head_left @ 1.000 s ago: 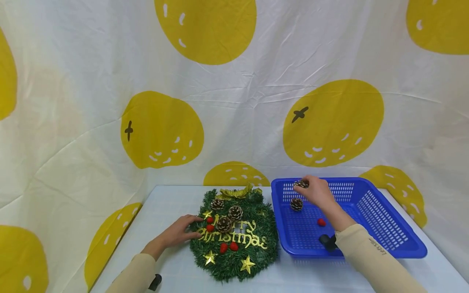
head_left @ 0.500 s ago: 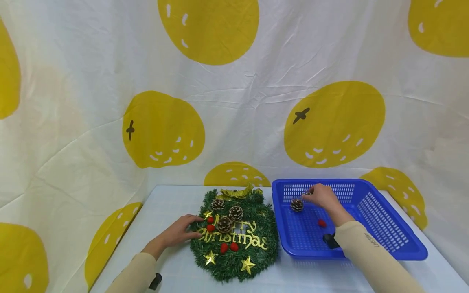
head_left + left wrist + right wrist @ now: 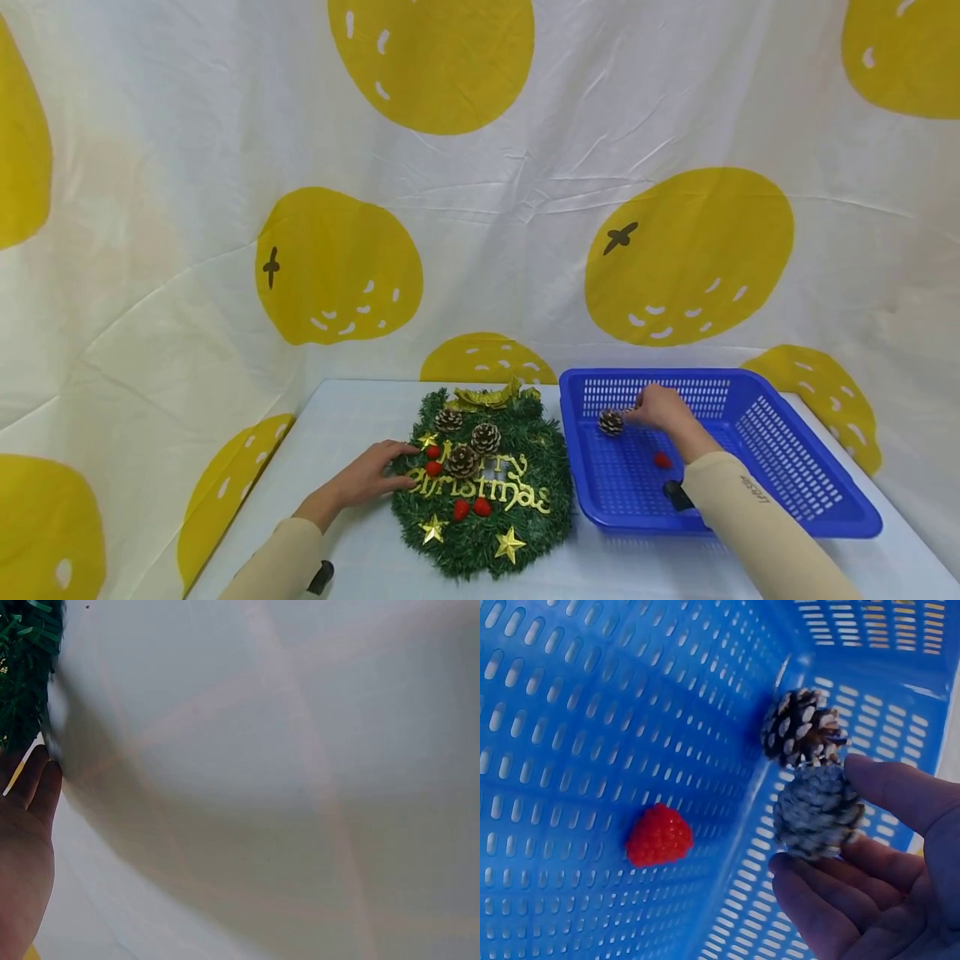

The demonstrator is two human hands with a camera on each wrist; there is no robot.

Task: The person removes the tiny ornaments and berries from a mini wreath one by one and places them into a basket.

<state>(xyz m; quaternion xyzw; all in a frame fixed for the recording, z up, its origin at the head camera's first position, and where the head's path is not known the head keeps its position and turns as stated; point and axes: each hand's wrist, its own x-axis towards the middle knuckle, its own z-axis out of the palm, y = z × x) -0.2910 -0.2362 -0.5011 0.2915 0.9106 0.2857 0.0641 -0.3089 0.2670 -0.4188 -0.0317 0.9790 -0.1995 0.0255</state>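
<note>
My right hand (image 3: 666, 414) is down inside the blue plastic basket (image 3: 735, 532), pinching a pine cone (image 3: 817, 814) between thumb and fingers. Right beside it in the basket lies a second, white-tipped pine cone (image 3: 799, 729). A red bumpy berry (image 3: 660, 836) rests on the basket floor. On the table, a green Christmas wreath (image 3: 438, 554) lies flat; my left hand (image 3: 366, 479) touches its left edge with relaxed fingers. Several pine cones (image 3: 486, 437), red berries (image 3: 461, 509), gold stars (image 3: 509, 546) and gold "Merry Christmas" lettering (image 3: 517, 492) are on it.
The light table (image 3: 352, 417) carries the wreath at its middle and the basket at its right. A gold bow (image 3: 487, 397) tops the wreath. Behind hangs a white cloth (image 3: 487, 275) printed with yellow fruit.
The right hand has lowered the pine cone from near the basket's back rim down into the basket, beside the other pine cone. The left hand stays at the wreath.
</note>
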